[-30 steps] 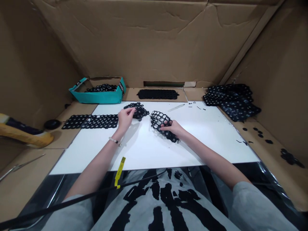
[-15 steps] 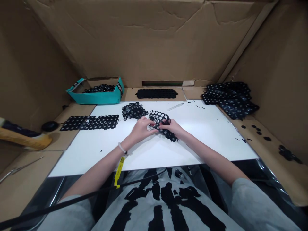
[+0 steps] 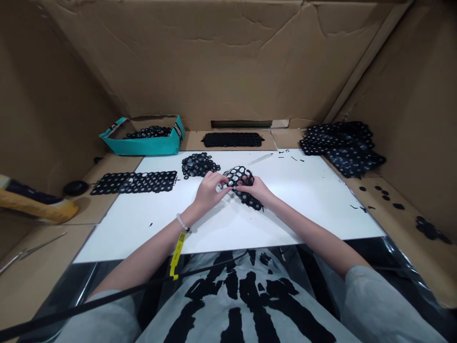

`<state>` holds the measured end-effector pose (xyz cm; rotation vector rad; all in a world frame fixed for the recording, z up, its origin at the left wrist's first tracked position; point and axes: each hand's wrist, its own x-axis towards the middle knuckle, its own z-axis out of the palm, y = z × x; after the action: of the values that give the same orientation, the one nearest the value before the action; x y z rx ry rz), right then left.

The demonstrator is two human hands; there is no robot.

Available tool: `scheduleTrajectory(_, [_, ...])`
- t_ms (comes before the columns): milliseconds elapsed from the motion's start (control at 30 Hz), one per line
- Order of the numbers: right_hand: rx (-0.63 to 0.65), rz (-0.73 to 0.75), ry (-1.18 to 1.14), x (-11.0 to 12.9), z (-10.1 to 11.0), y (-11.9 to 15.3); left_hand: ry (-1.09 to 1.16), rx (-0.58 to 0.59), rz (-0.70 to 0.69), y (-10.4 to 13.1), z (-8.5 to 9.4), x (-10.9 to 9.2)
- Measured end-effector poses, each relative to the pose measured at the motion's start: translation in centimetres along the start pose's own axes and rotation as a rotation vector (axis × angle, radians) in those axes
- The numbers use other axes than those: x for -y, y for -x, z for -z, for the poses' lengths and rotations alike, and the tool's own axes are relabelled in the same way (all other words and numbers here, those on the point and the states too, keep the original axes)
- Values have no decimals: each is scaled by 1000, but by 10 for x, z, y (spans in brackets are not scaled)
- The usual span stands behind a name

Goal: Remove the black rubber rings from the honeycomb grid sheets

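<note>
So the left hand (image 3: 211, 191) has thumb and fingertips pinched nearly closed on the left edge of a black mesh sheet (image 3: 254, 202); can't tell if there's a small bit tucked in there too. The right hand (image 3: 260, 190) is curled round the sheet's other side, thumb almost meeting the left one. The sheet's bunched up over the middle of the white board (image 3: 303, 214).

A second ago the left hand was over at the pile of black rings (image 3: 198, 165); now it's on the mesh, so both hands are on one piece. The mesh also looks more bent over, and fingers cover part of it.

That pile sits just past the left hand, kinda crowding it. A flat perforated strip (image 3: 153, 182) lies further left, a teal box (image 3: 146, 146) behind that, stacked sheets (image 3: 352, 143) far right. Black cable (image 3: 135, 289) crosses the left forearm, well short of the fingers.
</note>
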<state>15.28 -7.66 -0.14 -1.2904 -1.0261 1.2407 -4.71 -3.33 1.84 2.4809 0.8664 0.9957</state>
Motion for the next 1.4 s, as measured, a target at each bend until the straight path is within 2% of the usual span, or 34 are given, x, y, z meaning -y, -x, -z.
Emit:
scheduleTrajectory(100, [15,-3,-20,0,-2,1,13,36,-37,1,-2,1])
scheduleTrajectory(167, [64,-4,-75,1,-3,3,43,71,1,1,-3,1])
scheduleTrajectory(333, [127,-22,-97,4,-1,6,236,74,249,-2,-8,2])
scheduleTrajectory(433, [130,-33,-17,4,1,5,402,71,430,-6,-9,13])
scheduleTrajectory(500, [116,-44,10,2,3,2,482,-10,524,-10,-5,26])
scheduleTrajectory(633, [54,-68,31,-2,7,-1,475,-310,574,-17,14,63])
scheduleTrajectory(700, [35,-82,43,-1,7,-1,390,-354,565,-20,24,81])
scheduleTrajectory(800, [37,-98,50,1,6,1,101,-327,501,-21,34,94])
scheduleTrajectory(900, [40,-108,46,2,5,2,-196,-355,372,-21,36,84])
scheduleTrajectory(967, [26,-104,31,1,3,1,-214,-321,258,-19,31,64])
scheduleTrajectory(1067, [22,-62,7,-1,1,2,-49,-67,30,-13,18,26])
scheduleTrajectory(1133, [65,-22,-27,0,-1,3,31,68,-39,-7,7,5])
scheduleTrajectory(1233, [140,-3,-86,1,0,4,110,73,63,-2,-6,-11])
scheduleTrajectory(1333, [123,-13,-73,1,2,2,289,28,305,-3,-11,-7])
scheduleTrajectory(1400, [127,-3,-44,-1,4,0,467,39,484,-5,-11,0])
